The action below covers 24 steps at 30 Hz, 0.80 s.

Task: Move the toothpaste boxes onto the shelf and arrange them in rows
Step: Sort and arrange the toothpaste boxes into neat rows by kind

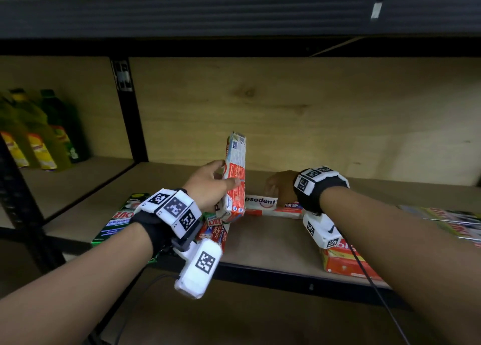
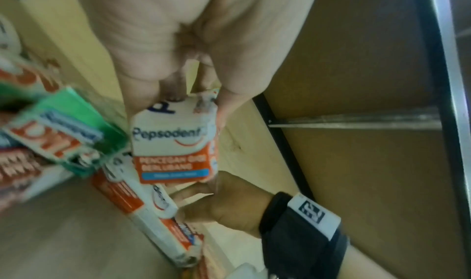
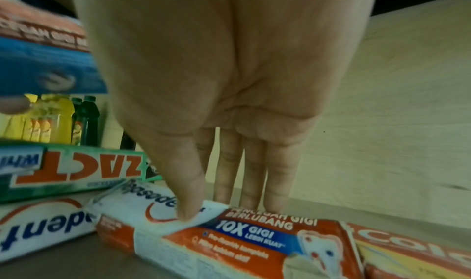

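My left hand grips a red-and-white Pepsodent box and holds it nearly upright above the wooden shelf board; the left wrist view shows that box end-on below my fingers. My right hand grips a second Pepsodent box that lies flat on the board. In the right wrist view my thumb sits on the top face of this box and my fingers reach down behind its far edge. A green Zact box lies at the left, a Colgate box at the right.
More toothpaste boxes lie jumbled under my left wrist. Yellow and green bottles fill the bay to the left, past a black upright post. The upper shelf beam hangs overhead. Printed flat packs lie at the far right.
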{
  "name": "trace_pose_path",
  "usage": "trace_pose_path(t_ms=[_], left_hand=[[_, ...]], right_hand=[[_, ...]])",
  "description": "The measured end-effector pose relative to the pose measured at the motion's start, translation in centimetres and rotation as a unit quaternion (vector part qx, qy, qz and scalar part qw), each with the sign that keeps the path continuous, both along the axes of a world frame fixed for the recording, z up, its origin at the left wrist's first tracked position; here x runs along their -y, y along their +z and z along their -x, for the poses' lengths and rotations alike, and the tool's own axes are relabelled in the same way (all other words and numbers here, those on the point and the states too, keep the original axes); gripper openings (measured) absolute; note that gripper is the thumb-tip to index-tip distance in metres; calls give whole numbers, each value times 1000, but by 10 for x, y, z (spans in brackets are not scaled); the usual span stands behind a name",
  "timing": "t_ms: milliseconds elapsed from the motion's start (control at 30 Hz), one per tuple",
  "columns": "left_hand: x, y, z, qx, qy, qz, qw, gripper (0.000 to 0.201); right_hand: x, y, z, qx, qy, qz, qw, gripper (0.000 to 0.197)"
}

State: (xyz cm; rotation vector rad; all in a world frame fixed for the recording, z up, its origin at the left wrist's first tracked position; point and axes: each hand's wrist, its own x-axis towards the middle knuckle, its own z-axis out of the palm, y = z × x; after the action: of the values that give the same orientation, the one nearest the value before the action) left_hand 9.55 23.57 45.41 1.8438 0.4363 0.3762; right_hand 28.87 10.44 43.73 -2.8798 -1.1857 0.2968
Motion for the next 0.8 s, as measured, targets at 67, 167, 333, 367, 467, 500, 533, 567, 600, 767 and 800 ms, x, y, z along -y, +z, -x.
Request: trace_pose_path(t_ms=[67, 167, 333, 367, 467, 500, 533, 567, 600, 767, 800], left_hand=[[7, 1, -4, 13, -2, 45, 999, 50], [18, 6, -8, 26, -37, 13, 999, 50], [35, 12, -7, 11, -102, -95, 990, 60], [38, 12, -8, 6, -112, -126, 986, 63], [41, 10, -14, -9, -141, -203, 969, 66], [42, 8, -16, -17, -150, -234, 961, 65], [42, 7, -18, -27, -159, -264, 951, 65], [42, 4, -20, -34, -169, -291, 941, 65], [42, 3, -22, -45, -173, -318, 931, 65], [38, -7, -33, -134, -180, -454, 862, 80], [36, -8, -35, -145, -183, -467, 853, 83]], right_hand=[[10, 11, 3, -24, 8, -22, 999, 56], [31, 39, 14, -39, 0, -172, 984, 75], [77, 71, 35, -60, 50, -337, 938, 111], [86, 75, 40, -77, 48, -327, 941, 110], [106, 80, 47, -33, 48, -192, 980, 80], [111, 80, 50, 2, 47, -136, 990, 66], [113, 77, 53, 32, 48, -95, 994, 57], [114, 72, 55, 53, 51, -71, 995, 52], [114, 67, 56, 62, 51, -62, 995, 50], [112, 37, 56, 55, 25, -41, 997, 53], [110, 31, 57, 59, 27, -27, 998, 54]])
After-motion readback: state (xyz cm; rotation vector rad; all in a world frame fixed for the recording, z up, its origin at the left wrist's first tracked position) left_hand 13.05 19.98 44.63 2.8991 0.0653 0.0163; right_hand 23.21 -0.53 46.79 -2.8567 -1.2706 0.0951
